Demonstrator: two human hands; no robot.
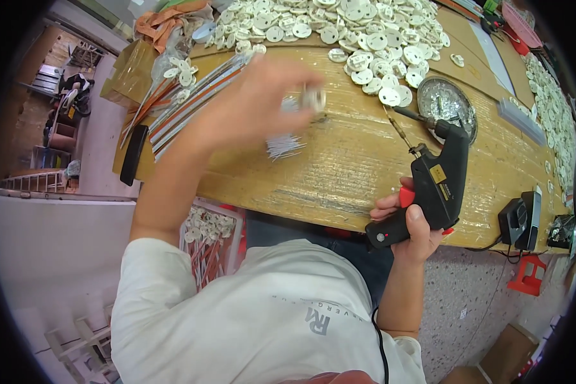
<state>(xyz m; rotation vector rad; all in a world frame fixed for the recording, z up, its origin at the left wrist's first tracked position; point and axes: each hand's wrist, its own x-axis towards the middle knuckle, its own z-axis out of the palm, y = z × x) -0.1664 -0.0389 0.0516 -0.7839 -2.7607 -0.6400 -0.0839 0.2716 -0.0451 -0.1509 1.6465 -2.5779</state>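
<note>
My left hand (253,96), blurred by motion, is raised over the table (256,185), its thumb and fingers pinching a small white round part (313,100). Below that hand lies a bunch of thin pale wire pieces (285,144). My right hand (419,232) is wrapped round the grip of a black soldering gun (440,176) with a red trigger. The gun's thin tip and feed tube point away from me, toward the pile of white round parts (371,45). Beside the tip stands a round metal dish (472,125) with shiny silvery bits in it.
Long silver and orange strips (192,99) lie at the left, near a black curved bar (134,155). More white parts (547,102) spread along the right edge. A black device (518,217) sits front right. A bin of parts (208,230) stands below the table edge.
</note>
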